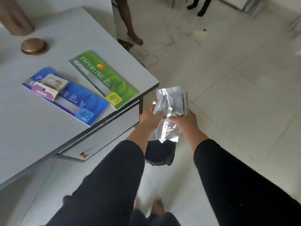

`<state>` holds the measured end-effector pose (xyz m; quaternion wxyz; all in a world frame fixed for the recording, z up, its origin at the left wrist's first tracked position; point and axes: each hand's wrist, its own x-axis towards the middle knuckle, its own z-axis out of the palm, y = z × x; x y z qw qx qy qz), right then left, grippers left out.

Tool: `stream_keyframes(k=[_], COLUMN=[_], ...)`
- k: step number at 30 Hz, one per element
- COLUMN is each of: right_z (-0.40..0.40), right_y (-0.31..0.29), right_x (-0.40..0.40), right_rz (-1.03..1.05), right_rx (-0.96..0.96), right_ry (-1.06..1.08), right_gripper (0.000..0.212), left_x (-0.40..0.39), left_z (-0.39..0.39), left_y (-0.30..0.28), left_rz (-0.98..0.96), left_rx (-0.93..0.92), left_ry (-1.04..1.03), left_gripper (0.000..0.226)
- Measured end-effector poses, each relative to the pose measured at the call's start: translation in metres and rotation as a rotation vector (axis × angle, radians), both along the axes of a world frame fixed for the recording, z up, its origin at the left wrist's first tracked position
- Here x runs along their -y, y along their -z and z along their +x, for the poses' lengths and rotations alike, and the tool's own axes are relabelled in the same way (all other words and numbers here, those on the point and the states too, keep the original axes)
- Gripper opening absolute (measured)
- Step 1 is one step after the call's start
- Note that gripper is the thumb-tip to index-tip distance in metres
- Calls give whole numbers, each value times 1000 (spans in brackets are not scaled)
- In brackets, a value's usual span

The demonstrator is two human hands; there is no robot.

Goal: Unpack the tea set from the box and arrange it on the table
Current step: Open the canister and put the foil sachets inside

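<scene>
Both my hands hold a bundle of crinkled silver foil packets (171,106) in the air, just off the right corner of the grey table (48,128). My left hand (149,119) grips the bundle's left side and my right hand (184,123) grips its right side. Directly below the packets a black bin with a dark liner (160,153) stands on the tiled floor. No tea set or box shows in this view.
On the table lie a green receipt book (104,79), a blue receipt book (68,98) with two small cards on it, a round brass lid (33,46) and a tan cylinder (14,15). A drawer (101,137) hangs open. Cables and other people's legs (130,23) occupy the floor beyond.
</scene>
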<state>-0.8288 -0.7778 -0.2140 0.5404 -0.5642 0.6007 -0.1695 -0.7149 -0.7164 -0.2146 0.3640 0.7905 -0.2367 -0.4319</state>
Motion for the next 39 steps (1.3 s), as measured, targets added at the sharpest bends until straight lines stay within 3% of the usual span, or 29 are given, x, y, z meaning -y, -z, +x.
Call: stream_keyframes(k=[4, 9, 11, 18, 23, 27, 34, 39], right_z=[1, 2, -1, -10, -3, -6, -14, -15], right_y=[107, 238, 278, 336, 330, 316, 242, 124], right_x=[9, 17, 18, 14, 13, 6, -7, -14], right_rz=[-118, -226, -222, -92, -35, 83, -26, -16], right_rx=[-49, -76, -85, -163, -475, -515, -428, -348], right_ry=[22, 59, 60, -109, -293, -277, -162, -94], right_gripper=[36, 17, 19, 81, 122, 101, 60, 67], left_x=[18, 37, 41, 38, 30, 23, 7, 1], left_z=[1, 4, 5, 9, 10, 13, -3, -14], left_y=[97, 211, 250, 311, 307, 294, 223, 107], left_rz=[25, 58, 78, 209, 288, 297, 258, 206], left_rx=[-66, -91, -73, -16, 56, 52, 49, 75], left_ry=[-23, -9, 9, 117, 204, 224, 162, 141], left_gripper=[72, 60, 59, 60, 74, 76, 70, 65])
